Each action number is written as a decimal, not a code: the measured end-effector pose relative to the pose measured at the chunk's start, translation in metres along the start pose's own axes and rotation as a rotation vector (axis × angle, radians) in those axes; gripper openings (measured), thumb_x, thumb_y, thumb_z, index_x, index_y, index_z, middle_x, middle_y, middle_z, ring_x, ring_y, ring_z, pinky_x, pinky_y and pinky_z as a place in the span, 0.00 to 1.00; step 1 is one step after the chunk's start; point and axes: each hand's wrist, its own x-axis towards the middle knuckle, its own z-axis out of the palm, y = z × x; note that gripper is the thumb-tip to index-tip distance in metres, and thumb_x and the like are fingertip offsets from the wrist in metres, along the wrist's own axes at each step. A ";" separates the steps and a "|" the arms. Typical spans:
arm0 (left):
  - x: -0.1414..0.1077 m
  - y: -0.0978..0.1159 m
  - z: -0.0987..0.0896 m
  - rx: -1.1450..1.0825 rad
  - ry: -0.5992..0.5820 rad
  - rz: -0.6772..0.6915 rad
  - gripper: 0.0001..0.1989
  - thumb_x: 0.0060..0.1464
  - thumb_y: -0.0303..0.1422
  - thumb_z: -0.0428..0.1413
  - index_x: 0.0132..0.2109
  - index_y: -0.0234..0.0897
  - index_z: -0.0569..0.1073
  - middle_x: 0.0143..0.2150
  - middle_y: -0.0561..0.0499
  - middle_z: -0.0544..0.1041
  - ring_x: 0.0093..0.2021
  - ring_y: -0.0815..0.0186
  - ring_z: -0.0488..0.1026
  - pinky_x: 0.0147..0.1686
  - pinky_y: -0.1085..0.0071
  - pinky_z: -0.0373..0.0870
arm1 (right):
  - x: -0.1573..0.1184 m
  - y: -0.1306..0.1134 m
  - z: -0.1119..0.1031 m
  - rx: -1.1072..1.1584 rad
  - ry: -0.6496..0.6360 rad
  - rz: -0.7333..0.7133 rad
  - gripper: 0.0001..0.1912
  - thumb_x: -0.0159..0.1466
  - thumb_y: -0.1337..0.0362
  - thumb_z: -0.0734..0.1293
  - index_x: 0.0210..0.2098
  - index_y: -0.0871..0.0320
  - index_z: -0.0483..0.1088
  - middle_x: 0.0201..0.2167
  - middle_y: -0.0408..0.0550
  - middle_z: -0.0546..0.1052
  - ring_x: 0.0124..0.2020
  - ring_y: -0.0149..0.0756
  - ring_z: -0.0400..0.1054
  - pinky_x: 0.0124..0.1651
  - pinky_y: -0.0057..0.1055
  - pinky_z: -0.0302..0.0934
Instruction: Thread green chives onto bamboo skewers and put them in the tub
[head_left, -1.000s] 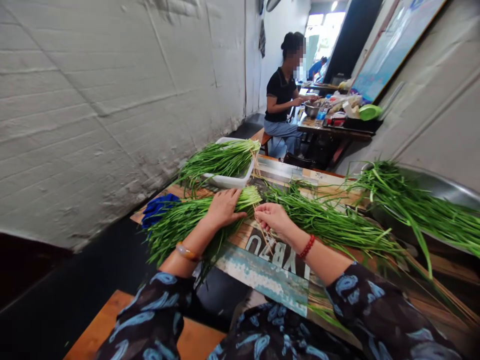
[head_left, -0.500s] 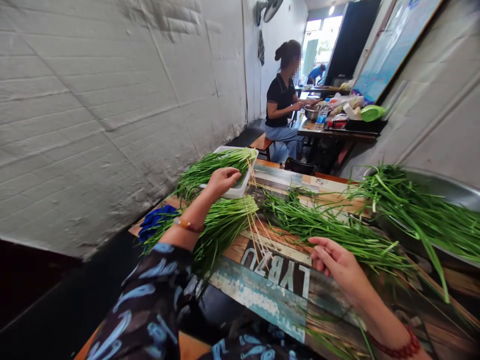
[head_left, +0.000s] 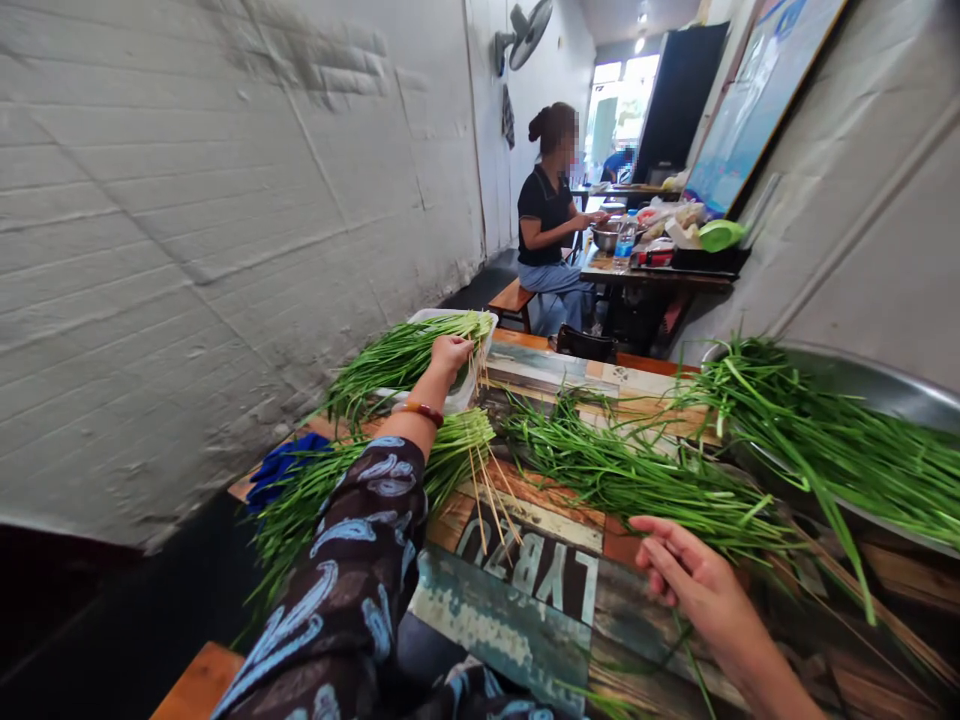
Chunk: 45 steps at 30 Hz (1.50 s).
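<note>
My left hand (head_left: pixel 451 353) reaches over a white plastic tray (head_left: pixel 480 385) and is closed in a pinch at the pale ends of green garlic chives (head_left: pixel 394 355). Thin wooden skewers (head_left: pixel 482 362) stick out there; whatever the fingertips hold is too small to make out. Below my left forearm lies a second bunch of chives (head_left: pixel 463 435), also with several skewers (head_left: pixel 491 500) coming out of it. My right hand (head_left: pixel 690 570) hovers above the table, fingers loosely bent and apart, nothing in it. Loose chives (head_left: pixel 637 465) lie just beyond it.
At right, a large metal basin (head_left: pixel 892 385) holds more chives. A blue cloth (head_left: pixel 281 468) lies at the table's left edge, near the wall (head_left: pixel 187 200). Farther back, a person (head_left: pixel 551 210) sits at another table with a bowl, a bottle and bags.
My left hand has moved forward to the chive ends in the tray, and its fingers have come together. My right hand stays near the loose chives. The view has shifted slightly.
</note>
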 end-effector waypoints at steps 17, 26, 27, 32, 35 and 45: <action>-0.021 -0.001 0.001 0.044 -0.078 -0.192 0.19 0.62 0.39 0.56 0.57 0.34 0.70 0.56 0.43 0.72 0.51 0.59 0.73 0.49 0.56 0.75 | -0.016 -0.004 0.009 -0.044 -0.028 -0.015 0.29 0.60 0.43 0.68 0.51 0.58 0.70 0.30 0.44 0.73 0.23 0.27 0.64 0.22 0.24 0.50; -0.009 -0.008 -0.007 0.182 0.069 -0.047 0.20 0.62 0.40 0.56 0.57 0.34 0.70 0.56 0.44 0.72 0.51 0.56 0.73 0.49 0.56 0.75 | -0.016 -0.010 0.009 -0.083 -0.039 -0.013 0.30 0.60 0.42 0.67 0.51 0.59 0.70 0.30 0.44 0.73 0.23 0.28 0.64 0.22 0.24 0.52; -0.008 -0.007 -0.009 0.209 0.087 -0.027 0.19 0.62 0.39 0.57 0.55 0.32 0.72 0.54 0.44 0.73 0.50 0.57 0.74 0.48 0.57 0.75 | -0.015 -0.010 0.011 -0.080 -0.043 -0.016 0.30 0.60 0.41 0.67 0.50 0.59 0.70 0.30 0.44 0.73 0.23 0.28 0.64 0.22 0.24 0.52; -0.007 0.008 -0.019 0.311 0.234 0.113 0.13 0.59 0.30 0.53 0.27 0.32 0.70 0.28 0.48 0.72 0.38 0.60 0.72 0.41 0.67 0.66 | -0.015 -0.012 0.018 -0.096 -0.069 -0.021 0.31 0.59 0.41 0.67 0.50 0.60 0.71 0.29 0.45 0.73 0.23 0.28 0.65 0.23 0.25 0.53; -0.026 0.025 -0.026 0.332 0.326 0.234 0.13 0.59 0.31 0.51 0.25 0.36 0.67 0.28 0.49 0.70 0.36 0.63 0.68 0.40 0.69 0.61 | -0.013 -0.020 0.019 -0.134 -0.081 -0.057 0.29 0.60 0.42 0.67 0.49 0.60 0.71 0.29 0.46 0.74 0.22 0.29 0.65 0.22 0.25 0.54; -0.179 0.046 0.016 0.183 0.222 0.655 0.12 0.60 0.34 0.51 0.28 0.40 0.66 0.27 0.50 0.66 0.30 0.63 0.64 0.35 0.66 0.62 | 0.066 -0.143 0.101 -0.094 -0.064 -0.598 0.21 0.63 0.54 0.65 0.52 0.59 0.70 0.44 0.53 0.78 0.41 0.37 0.74 0.41 0.32 0.68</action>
